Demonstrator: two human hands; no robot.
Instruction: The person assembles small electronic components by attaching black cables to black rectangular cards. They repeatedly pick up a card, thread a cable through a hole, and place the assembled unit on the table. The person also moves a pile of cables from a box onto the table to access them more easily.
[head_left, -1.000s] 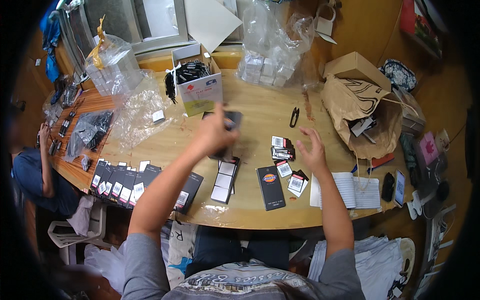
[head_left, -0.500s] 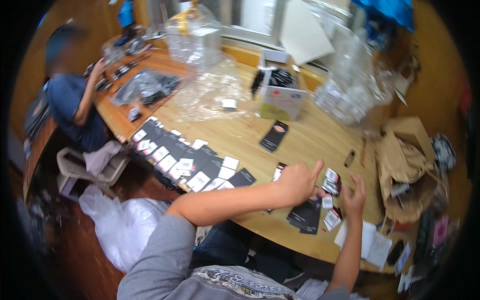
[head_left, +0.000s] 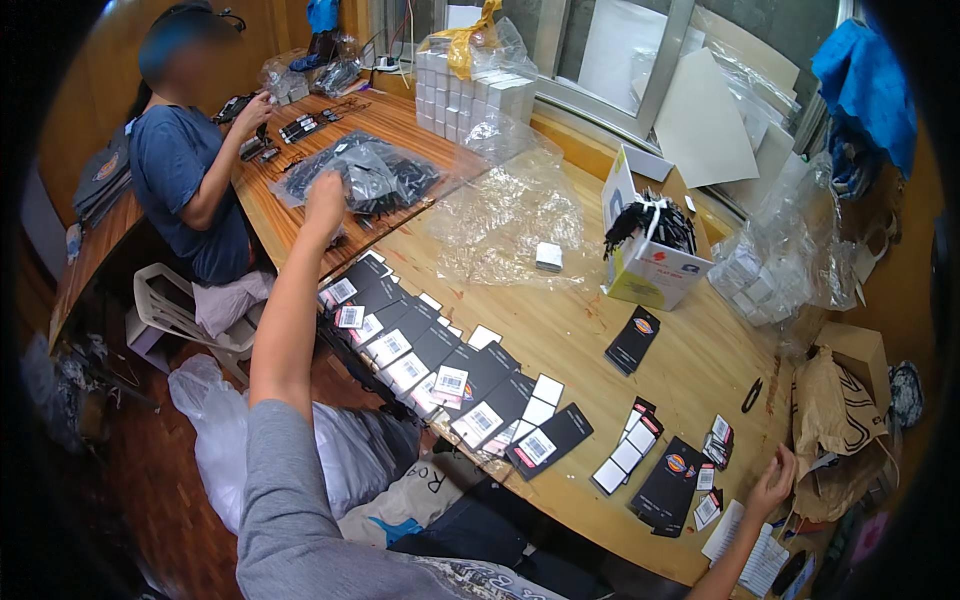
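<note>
My left hand (head_left: 325,208) is stretched out far to the left, at the near edge of a clear plastic bag (head_left: 375,165) of dark items. Its fingers point away from me, and whether they grip the bag is hidden. My right hand (head_left: 772,484) hovers open, fingers loosely bent, at the right table edge beside an open notebook (head_left: 765,560). Left of it lie a stack of black cards (head_left: 668,490), small barcode tags (head_left: 708,508) and a strip of white labels (head_left: 627,448). A long row of overlapping black cards (head_left: 480,385) with white barcode stickers runs along the near table edge.
A white box (head_left: 655,270) of black items stands at the back, with black cards (head_left: 632,340) before it. Clear plastic sheeting (head_left: 515,215) and stacked small white boxes (head_left: 470,95) lie farther back. A person (head_left: 190,170) handles items at left. A brown paper bag (head_left: 835,430) stands right.
My left hand has moved from above the black cards far left to the plastic bag. My right hand has shifted right, away from the tags. The view has turned leftward.
</note>
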